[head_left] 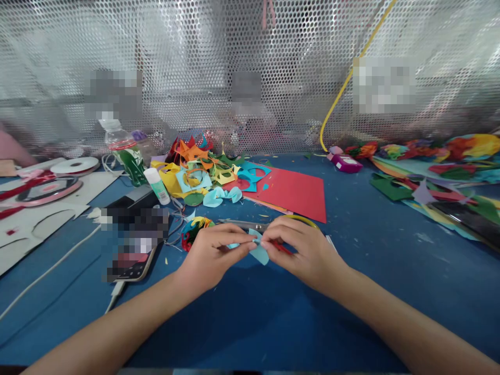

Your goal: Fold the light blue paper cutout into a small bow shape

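Between my two hands is a small light-blue paper piece (259, 254), pinched by the fingertips of both. My left hand (213, 250) has its thumb and forefinger closed on the paper's left side. On the other side, my right hand (302, 247) pinches it near the top. Just behind the hands lie scissors (250, 225), their handles partly hidden by my right hand. Beside my left hand sits a small multicoloured paper bundle (191, 232). Light-blue paper shapes with notched edges (222, 196) lie a little farther back.
Red paper sheets (297, 192) and a heap of coloured paper scraps (195, 161) lie behind the hands. At left are a glue stick (157, 186), a green-labelled bottle (127, 153), a phone (138, 250) on a cable and ribbon spools (50, 190). A purple box (347, 163) stands at back right.
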The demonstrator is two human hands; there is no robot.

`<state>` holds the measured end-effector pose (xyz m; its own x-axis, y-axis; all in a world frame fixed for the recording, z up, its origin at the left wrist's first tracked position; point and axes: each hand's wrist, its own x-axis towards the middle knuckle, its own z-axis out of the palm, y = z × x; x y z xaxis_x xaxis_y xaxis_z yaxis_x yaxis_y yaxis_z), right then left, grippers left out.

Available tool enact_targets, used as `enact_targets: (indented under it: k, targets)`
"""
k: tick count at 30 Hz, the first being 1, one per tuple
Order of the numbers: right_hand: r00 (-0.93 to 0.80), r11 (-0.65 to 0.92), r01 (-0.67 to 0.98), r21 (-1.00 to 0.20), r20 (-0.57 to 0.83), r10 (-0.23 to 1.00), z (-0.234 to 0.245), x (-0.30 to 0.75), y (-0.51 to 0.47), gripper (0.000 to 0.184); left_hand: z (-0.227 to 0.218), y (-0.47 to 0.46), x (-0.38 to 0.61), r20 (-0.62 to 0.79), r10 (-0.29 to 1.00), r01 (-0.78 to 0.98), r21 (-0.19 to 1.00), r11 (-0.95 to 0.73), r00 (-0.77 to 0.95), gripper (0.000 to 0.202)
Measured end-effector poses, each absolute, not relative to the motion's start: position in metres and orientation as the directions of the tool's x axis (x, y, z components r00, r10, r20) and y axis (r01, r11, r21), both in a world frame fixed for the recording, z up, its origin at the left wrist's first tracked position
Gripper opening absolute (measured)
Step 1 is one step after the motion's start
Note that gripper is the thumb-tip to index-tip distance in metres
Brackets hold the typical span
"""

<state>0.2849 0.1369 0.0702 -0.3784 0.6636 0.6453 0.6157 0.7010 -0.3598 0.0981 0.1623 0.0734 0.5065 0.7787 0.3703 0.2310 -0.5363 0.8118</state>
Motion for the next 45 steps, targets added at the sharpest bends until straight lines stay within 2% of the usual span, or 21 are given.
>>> enact_targets:
  k: [4, 11, 15, 20, 23, 26, 29, 34, 40, 45]
  targets:
    - [-0.408, 0.722, 0.599, -0.348, 0.643, 0.648, 0.07, 0.285, 0.136, 0.007, 0.072, 0.162, 0.098, 0.327, 0.801, 0.23, 0.842, -0.488, 0.501, 0.009]
    - [-0.432, 0.687, 0.531, -0.496, 0.538, 0.724, 0.075, 0.285, 0.13, 0.011, 0.08, 0.16, 0.099, 0.29, 0.809, 0.247, 0.852, -0.461, 0.511, 0.006]
    - [-0.427, 0.679, 0.511, -0.527, 0.53, 0.733, 0.074, 0.284, 0.13, 0.01, 0.081, 0.158, 0.098, 0.29, 0.792, 0.272, 0.829, -0.488, 0.537, 0.005]
    - [-0.395, 0.691, 0.57, -0.444, 0.59, 0.705, 0.071, 0.286, 0.13, 0.005, 0.078, 0.158, 0.097, 0.285, 0.813, 0.322, 0.812, -0.486, 0.508, 0.007]
    - [-0.403, 0.7, 0.617, -0.359, 0.62, 0.674, 0.071, 0.288, 0.13, 0.009, 0.077, 0.158, 0.098, 0.329, 0.819, 0.316, 0.804, -0.505, 0.47, 0.008]
    - [-0.413, 0.709, 0.618, -0.34, 0.626, 0.661, 0.071, 0.287, 0.13, 0.008, 0.077, 0.158, 0.098, 0.366, 0.801, 0.3, 0.788, -0.538, 0.475, 0.006]
    - [-0.392, 0.692, 0.616, -0.377, 0.615, 0.684, 0.071, 0.285, 0.131, 0.009, 0.075, 0.155, 0.098, 0.39, 0.786, 0.289, 0.776, -0.561, 0.479, 0.008]
    - [-0.362, 0.651, 0.631, -0.422, 0.582, 0.728, 0.07, 0.285, 0.131, 0.008, 0.075, 0.153, 0.098, 0.442, 0.793, 0.267, 0.775, -0.573, 0.419, 0.027]
    - [-0.356, 0.639, 0.605, -0.475, 0.556, 0.751, 0.071, 0.284, 0.131, 0.01, 0.075, 0.155, 0.099, 0.411, 0.824, 0.274, 0.802, -0.53, 0.391, 0.012]
    - [-0.372, 0.624, 0.563, -0.541, 0.508, 0.777, 0.069, 0.282, 0.128, 0.009, 0.075, 0.153, 0.098, 0.394, 0.829, 0.296, 0.8, -0.522, 0.396, 0.01]
